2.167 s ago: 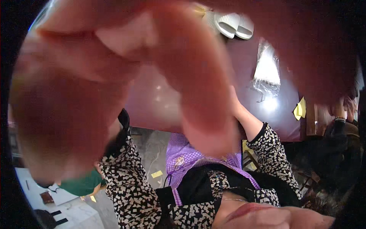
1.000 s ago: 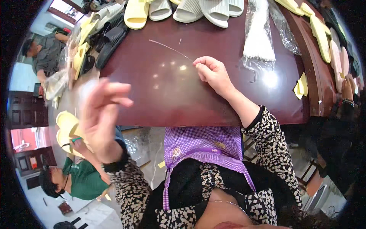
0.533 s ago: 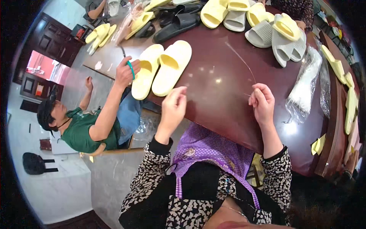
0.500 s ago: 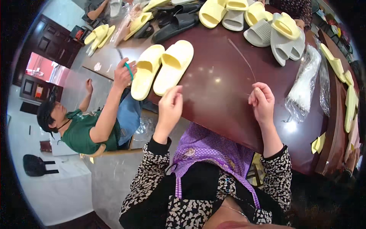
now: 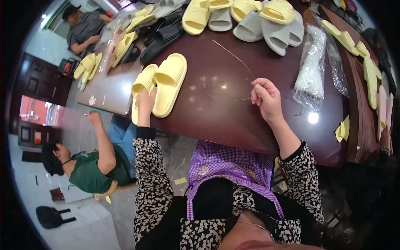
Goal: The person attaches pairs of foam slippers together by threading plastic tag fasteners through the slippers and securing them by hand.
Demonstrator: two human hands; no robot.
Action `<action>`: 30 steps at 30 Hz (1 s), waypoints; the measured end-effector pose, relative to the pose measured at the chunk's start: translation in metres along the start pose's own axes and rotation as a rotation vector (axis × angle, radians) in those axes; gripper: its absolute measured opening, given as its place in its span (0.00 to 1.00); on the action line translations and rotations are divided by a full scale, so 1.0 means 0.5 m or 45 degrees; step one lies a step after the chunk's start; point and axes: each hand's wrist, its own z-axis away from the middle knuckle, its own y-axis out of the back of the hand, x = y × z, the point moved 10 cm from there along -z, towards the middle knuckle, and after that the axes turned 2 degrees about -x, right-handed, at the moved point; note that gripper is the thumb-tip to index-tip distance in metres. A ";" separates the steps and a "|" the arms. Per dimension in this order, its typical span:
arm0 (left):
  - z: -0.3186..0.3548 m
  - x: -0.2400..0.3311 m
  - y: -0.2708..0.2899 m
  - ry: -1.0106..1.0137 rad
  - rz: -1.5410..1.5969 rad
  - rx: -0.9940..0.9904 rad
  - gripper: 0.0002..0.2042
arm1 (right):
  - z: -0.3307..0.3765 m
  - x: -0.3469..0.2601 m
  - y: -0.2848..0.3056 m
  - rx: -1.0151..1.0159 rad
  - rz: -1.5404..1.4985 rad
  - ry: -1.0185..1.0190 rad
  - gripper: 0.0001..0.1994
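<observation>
A pair of pale yellow slide slippers rests side by side near the table's left front edge. My left hand [image 5: 146, 102] grips the left slipper [image 5: 146, 76], its fingers hidden in part against the sole and strap. Just beside it, the right slipper [image 5: 168, 88] is untouched by my hands. Over the middle of the table, my right hand [image 5: 266, 100] is closed in a pinch on a thin pale strand [image 5: 233, 55], which arcs away to the far left. A short end of it pokes out left of my fingers.
Yellow, grey and black slippers [image 5: 161, 41] crowd the table's far side. A plastic bag of white strands [image 5: 311, 66] lies to the right, near yellow scraps [image 5: 342, 129]. More yellow slippers [image 5: 370, 79] line the right ledge. A co-worker in green [image 5: 93, 166] sits at left.
My left hand has moved left onto the left slipper. My right hand still pinches the strand. The co-worker's raised hand with a green item has drawn back from the slippers. The view has shifted.
</observation>
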 end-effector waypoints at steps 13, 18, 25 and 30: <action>0.040 0.430 -0.082 -0.643 0.389 0.040 0.13 | 0.002 -0.043 0.027 0.070 0.027 0.066 0.05; 0.210 0.593 -0.069 -0.690 0.594 -0.096 0.13 | -0.011 -0.085 0.067 0.181 0.016 0.143 0.05; 0.309 0.649 -0.047 -0.807 0.832 -0.260 0.12 | 0.015 -0.133 0.126 0.309 0.047 0.178 0.05; 0.357 0.633 0.024 -0.856 1.263 -0.264 0.12 | 0.069 -0.147 0.127 0.310 0.057 0.151 0.05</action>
